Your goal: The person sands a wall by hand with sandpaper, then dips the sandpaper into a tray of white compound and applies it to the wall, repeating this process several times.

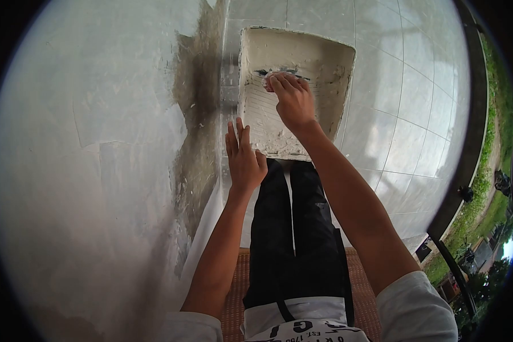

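A paint tray [330, 85], coated in cream paint or filler with a ribbed floor, lies in front of my legs. My right hand [297, 102] is inside it, fingers closed on a small whitish-pink thing [267, 84] mostly hidden by the fingers; its kind cannot be made out. Dark streaks show on the tray floor just beyond the fingertips. At the tray's near left corner is my left hand [245, 159], palm down, fingers stretched out, holding nothing. Whether it touches the tray rim cannot be told.
On the left rises a wall [125, 102] with smooth pale coating and a rough, bare grey-brown strip [196, 114] along its base. Glossy floor tiles [399, 97] extend right to a dark edge, with grass outside. A reddish-brown woven mat [236, 290] lies under me.
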Tool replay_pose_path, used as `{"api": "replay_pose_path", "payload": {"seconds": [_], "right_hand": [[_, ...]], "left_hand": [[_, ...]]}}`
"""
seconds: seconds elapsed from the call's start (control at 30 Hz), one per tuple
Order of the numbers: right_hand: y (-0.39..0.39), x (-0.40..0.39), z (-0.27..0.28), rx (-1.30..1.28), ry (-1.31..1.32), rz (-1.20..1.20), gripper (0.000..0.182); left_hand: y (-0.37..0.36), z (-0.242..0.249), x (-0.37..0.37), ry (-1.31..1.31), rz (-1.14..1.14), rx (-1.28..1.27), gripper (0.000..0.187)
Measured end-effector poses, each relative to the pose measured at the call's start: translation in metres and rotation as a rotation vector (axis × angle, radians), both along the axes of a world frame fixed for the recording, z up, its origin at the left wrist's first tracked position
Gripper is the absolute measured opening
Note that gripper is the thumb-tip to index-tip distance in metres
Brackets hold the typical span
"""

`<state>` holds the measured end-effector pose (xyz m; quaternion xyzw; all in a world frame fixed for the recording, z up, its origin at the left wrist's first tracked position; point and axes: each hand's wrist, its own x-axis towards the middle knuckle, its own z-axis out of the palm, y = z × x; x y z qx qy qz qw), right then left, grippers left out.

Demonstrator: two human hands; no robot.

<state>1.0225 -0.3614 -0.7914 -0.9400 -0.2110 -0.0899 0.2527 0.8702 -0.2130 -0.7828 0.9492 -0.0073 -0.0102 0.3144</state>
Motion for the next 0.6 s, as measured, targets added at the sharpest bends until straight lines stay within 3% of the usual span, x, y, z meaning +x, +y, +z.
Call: {"api": "replay_pose_path", "payload": {"seconds": [0.13, 0.3, 0.4, 0.43, 0.5, 0.53, 0.57, 0.6], "right_hand": [[-0.009, -0.035, -0.015, -0.112, 0.007, 0.021, 0.037], [-0.031, -0.120, -0.002, -0.137, 0.140, 0.065, 0.041], [-0.040, -0.121, 0.034, 0.136, 0.538, -0.029, 0.044], [-0.041, -0.117, 0.044, 0.143, 0.514, -0.019, 0.044], [-0.042, -0.104, 0.076, 0.365, 0.812, -0.419, 0.033], [-0.052, -0.102, 0.067, 0.599, 0.867, -0.408, 0.032], [-0.056, -0.095, 0.080, 0.607, 0.846, -0.382, 0.032], [-0.059, -0.090, 0.095, 0.916, 1.001, -0.465, 0.032]], "left_hand": [[0.001, 0.008, -0.006, 0.067, 0.026, -0.016, 0.068], [0.011, 0.017, -0.015, -0.037, 0.014, -0.013, 0.069], [0.017, 0.038, -0.017, -0.079, 0.026, 0.012, 0.070], [0.019, 0.046, -0.017, -0.095, 0.039, 0.020, 0.070], [0.020, 0.073, -0.017, -0.133, 0.075, 0.015, 0.070], [0.021, 0.085, -0.017, -0.126, 0.088, 0.020, 0.070], [0.021, 0.096, -0.016, -0.122, 0.102, 0.025, 0.070], [0.021, 0.108, -0.017, -0.136, 0.115, 0.038, 0.071]]}}
